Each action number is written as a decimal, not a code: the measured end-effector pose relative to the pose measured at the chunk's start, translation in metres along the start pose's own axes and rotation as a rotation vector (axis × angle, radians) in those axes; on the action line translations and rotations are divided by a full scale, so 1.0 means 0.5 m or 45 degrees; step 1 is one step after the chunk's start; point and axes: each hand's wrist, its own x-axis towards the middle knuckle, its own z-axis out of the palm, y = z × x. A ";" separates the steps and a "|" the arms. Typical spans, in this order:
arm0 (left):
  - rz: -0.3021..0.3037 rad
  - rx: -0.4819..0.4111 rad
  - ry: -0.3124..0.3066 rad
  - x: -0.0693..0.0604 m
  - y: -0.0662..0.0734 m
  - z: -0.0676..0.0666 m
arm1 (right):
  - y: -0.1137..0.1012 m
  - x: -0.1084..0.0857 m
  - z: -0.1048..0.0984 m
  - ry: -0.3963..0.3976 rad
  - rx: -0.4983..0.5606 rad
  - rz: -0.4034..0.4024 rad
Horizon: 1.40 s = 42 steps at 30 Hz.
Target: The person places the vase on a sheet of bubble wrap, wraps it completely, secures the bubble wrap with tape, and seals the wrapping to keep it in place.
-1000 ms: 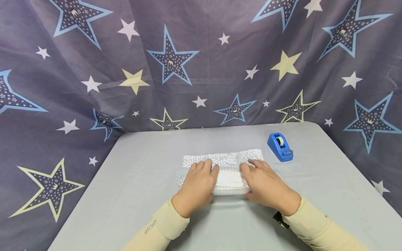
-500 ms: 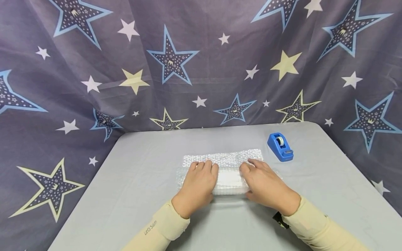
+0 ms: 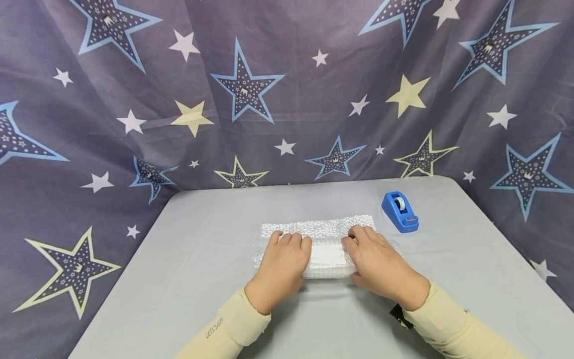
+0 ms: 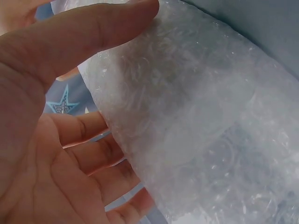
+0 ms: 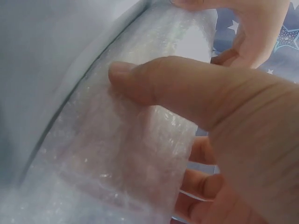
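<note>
A bundle of clear bubble wrap lies on the table, a white patch showing at its middle. My left hand grips its left part, thumb on the near side and fingers over the top. On the right part my right hand has the same kind of grip. In the left wrist view the thumb of the left hand presses the bubble wrap. The right wrist view has the right hand with its thumb against the wrap. What is inside cannot be made out.
A blue tape dispenser stands on the grey-covered table, behind and to the right of the bundle. A flap of bubble wrap extends behind the hands. Beyond the table hangs a dark curtain with stars.
The right hand's fingers have shifted slightly on the wrap and now sit closer together. Left hand and bundle have barely moved.
</note>
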 end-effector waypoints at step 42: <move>0.013 0.039 0.177 -0.002 -0.003 0.003 | -0.004 0.003 -0.012 0.004 -0.167 -0.044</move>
